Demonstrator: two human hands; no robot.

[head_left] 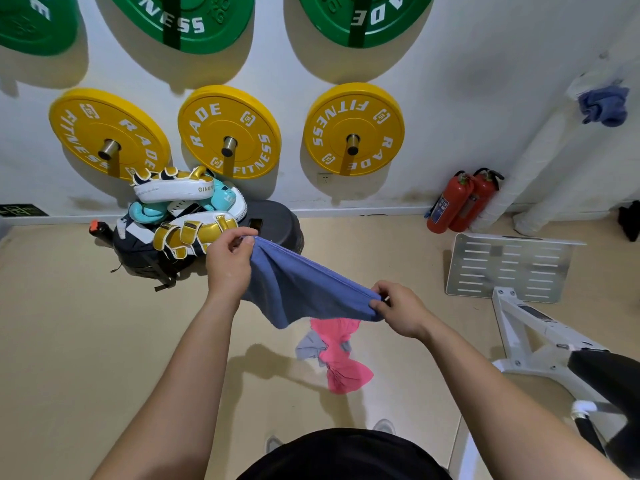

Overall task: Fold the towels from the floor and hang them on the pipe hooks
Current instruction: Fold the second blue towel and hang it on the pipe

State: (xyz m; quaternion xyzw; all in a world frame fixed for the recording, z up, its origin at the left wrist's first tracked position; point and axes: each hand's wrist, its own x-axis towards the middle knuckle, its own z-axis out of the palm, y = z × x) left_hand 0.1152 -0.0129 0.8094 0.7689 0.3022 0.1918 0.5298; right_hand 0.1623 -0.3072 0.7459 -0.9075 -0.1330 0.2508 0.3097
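A blue towel (298, 285) hangs stretched in the air between my hands. My left hand (230, 258) pinches its upper left corner. My right hand (398, 306) pinches the lower right corner. On the tan floor below lie a pink towel (341, 358) and a grey towel (310, 348), crumpled and partly overlapping. Another blue towel (604, 103) hangs bunched on the white pipe (540, 157) at the upper right; the hook itself is hidden.
Yellow weight plates (353, 129) and green ones hang on the wall. A pile of boxing pads (187, 209) sits on a dark bag at the wall. Two red fire extinguishers (460, 202) stand by the pipes. A white machine with a metal footplate (509, 268) stands at right.
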